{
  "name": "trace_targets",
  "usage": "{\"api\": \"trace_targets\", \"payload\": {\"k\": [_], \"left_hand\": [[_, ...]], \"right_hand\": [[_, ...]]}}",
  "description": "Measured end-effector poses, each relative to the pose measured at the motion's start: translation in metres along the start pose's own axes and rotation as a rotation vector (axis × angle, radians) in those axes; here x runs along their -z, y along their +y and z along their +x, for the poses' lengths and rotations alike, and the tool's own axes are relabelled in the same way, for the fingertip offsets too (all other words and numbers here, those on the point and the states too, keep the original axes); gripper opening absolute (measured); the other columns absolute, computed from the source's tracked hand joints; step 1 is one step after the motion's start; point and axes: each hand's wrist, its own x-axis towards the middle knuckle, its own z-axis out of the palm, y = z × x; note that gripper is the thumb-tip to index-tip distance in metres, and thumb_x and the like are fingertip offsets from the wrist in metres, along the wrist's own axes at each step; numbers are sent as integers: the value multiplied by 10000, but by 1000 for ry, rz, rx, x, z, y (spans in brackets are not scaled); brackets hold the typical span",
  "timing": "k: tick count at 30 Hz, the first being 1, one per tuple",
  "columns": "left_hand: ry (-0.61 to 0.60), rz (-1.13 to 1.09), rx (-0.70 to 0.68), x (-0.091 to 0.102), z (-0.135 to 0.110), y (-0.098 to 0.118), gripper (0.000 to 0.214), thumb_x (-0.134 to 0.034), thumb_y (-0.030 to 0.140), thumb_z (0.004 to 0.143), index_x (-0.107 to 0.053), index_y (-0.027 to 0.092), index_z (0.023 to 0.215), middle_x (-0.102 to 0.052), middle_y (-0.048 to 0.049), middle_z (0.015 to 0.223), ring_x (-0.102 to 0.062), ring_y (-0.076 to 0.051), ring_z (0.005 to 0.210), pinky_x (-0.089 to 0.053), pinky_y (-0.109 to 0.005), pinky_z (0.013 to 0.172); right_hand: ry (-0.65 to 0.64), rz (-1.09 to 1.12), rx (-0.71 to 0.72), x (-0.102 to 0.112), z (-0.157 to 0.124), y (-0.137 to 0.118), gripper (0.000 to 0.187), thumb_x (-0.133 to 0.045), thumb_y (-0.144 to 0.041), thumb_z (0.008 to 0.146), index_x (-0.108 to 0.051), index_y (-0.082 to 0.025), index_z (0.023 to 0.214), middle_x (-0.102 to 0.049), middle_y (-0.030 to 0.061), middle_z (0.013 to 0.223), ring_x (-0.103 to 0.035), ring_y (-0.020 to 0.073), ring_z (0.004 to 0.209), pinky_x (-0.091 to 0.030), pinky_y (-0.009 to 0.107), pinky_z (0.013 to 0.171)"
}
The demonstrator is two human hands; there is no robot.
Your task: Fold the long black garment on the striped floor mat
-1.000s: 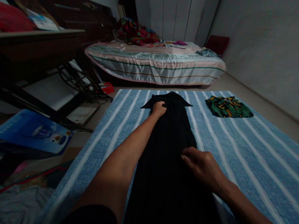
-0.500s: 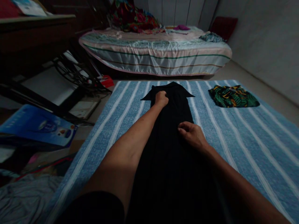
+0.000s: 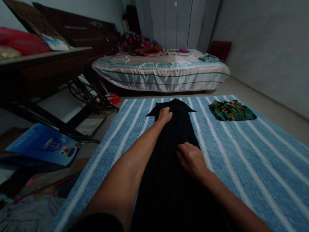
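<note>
A long black garment (image 3: 166, 154) lies lengthwise before me, its far end spreading into two short pointed corners like sleeves. Close to that far end, my left hand (image 3: 165, 115) is closed in a fist on the cloth. Nearer to me, my right hand (image 3: 191, 159) rests at the garment's right side with its fingers curled down onto the fabric; the fingertips are partly hidden. Beneath the garment is a blue sheet with white stripes (image 3: 227, 154). The near part of the garment is too dark to make out folds.
A folded green, black and yellow patterned cloth (image 3: 231, 110) lies at the right of the sheet. Beyond stands a bed (image 3: 164, 75) with a red floral blanket (image 3: 142, 45). At left are a dark table (image 3: 48, 64), a blue box (image 3: 45, 145) and grey cloth (image 3: 31, 211).
The view has tilted up, so everything sits lower. My right hand has moved slightly left over the garment, its fingers now turned down onto it. My left hand keeps its place.
</note>
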Motion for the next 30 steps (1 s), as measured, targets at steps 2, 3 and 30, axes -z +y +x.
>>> {"api": "trace_targets", "payload": {"k": [2, 3, 30], "left_hand": [[14, 1, -4, -1, 1, -1, 232, -524, 194, 811, -643, 146, 1004, -665, -89, 1017, -599, -214, 1007, -445, -271, 899], [21, 1, -4, -2, 1, -2, 237, -522, 180, 808, -640, 139, 1010, -661, -98, 1024, -597, -216, 1012, -446, -274, 902], [-90, -112, -581, 72, -276, 39, 196, -514, 156, 817, -604, 115, 987, -552, -169, 1246, -469, -271, 1217, -416, -468, 1029]], "right_hand": [[28, -34, 107, -1, -18, -23, 206, -432, -253, 887, -614, -156, 881, -614, 110, 885, -562, 246, 839, -434, 401, 775], [34, 7, 176, -4, -28, -33, 208, -461, -298, 885, -614, -163, 923, -619, 118, 967, -557, 259, 909, -424, 428, 834], [18, 371, 359, 31, -122, -35, 231, -533, -268, 868, -580, -168, 1071, -635, 113, 1036, -585, 226, 981, -493, 398, 855]]}}
